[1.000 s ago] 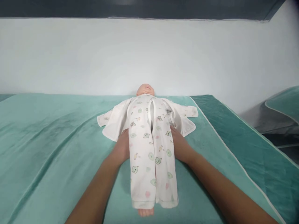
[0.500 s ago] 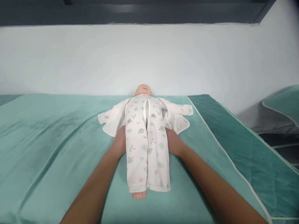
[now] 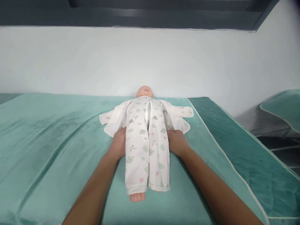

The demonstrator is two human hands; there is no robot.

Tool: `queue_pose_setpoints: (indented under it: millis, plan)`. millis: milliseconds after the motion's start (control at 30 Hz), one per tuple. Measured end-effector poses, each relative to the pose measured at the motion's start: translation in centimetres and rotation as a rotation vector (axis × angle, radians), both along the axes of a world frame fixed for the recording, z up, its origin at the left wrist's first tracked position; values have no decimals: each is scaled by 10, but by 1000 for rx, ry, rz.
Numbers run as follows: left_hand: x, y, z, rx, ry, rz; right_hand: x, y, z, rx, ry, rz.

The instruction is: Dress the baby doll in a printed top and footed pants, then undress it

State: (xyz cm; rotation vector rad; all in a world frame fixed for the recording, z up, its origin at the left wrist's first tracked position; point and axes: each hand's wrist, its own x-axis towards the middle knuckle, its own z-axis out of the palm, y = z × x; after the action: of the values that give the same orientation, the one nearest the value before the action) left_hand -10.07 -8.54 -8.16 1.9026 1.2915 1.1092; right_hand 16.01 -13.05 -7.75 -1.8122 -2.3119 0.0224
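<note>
A baby doll (image 3: 144, 91) lies on its back with its head at the wall. White baby pants (image 3: 138, 150) printed with animals cover its body and legs. One foot pokes out of the cuff on the left. Under the pants a white baby top (image 3: 177, 115) is spread, its sleeves out to both sides. My left hand (image 3: 119, 142) is at the left side of the pants, and my right hand (image 3: 176, 140) at the right side, level with the thighs. Both hands' fingers are hidden beneath or behind the cloth, so their grip does not show.
A light green sheet (image 3: 70, 156) with creases covers the bed. Along the right runs a darker green quilted mattress (image 3: 239, 147). The white wall (image 3: 150, 59) stands behind, under a dark frame (image 3: 150, 14). A folded green pad edge (image 3: 283, 107) rises at the far right.
The pants' lower ends and the protruding foot have shifted slightly left. My hands remain at the sides of the pants, with the right hand's back showing a little more. The view has tilted slightly.
</note>
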Motion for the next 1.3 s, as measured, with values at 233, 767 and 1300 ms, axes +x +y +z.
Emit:
queue_pose_setpoints:
  millis: [233, 767, 1300]
  plan:
    - [-4, 4, -7, 261, 490, -105, 2, 2, -3, 74, 159, 35]
    - [-22, 17, 8, 99, 280, 500, 72, 16, -19, 354, 343, -609]
    - [-31, 26, 3, -47, 608, 745, -27, -6, 89, 95, 995, 234]
